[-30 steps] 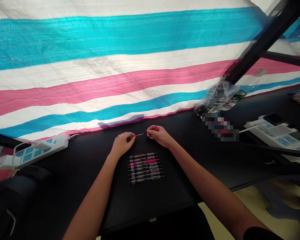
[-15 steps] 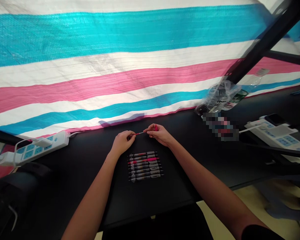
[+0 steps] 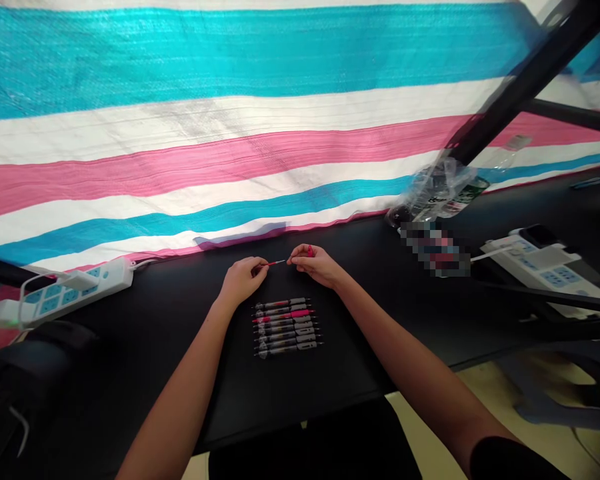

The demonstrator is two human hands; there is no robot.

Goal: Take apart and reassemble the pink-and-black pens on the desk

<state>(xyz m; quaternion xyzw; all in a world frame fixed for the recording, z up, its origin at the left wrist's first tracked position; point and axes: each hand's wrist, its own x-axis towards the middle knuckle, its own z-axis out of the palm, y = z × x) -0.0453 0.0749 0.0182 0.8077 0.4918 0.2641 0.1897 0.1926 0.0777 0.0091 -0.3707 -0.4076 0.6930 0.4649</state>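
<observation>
Hands drawn closer together since a moment ago: the left hand (image 3: pixel 241 280) pinches a thin red-tipped pen refill (image 3: pixel 273 264), its tip just short of the curled right hand (image 3: pixel 316 265), which grips a small red piece (image 3: pixel 310 251). Nothing stands between them (a row of pens (image 3: pixel 286 327) lies just below on the black table (image 3: pixel 130 373), between two power strips (image 3: pixel 75 292) (image 3: pixel 540 267)).

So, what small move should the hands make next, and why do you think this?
Probably ease the hands slightly together, so the right hand meets the tip of the thin red pen refill held in the left hand. The tip points at the right hand across a small gap, and that hand pinches a small red piece, though I cannot tell exactly what it is.
</observation>
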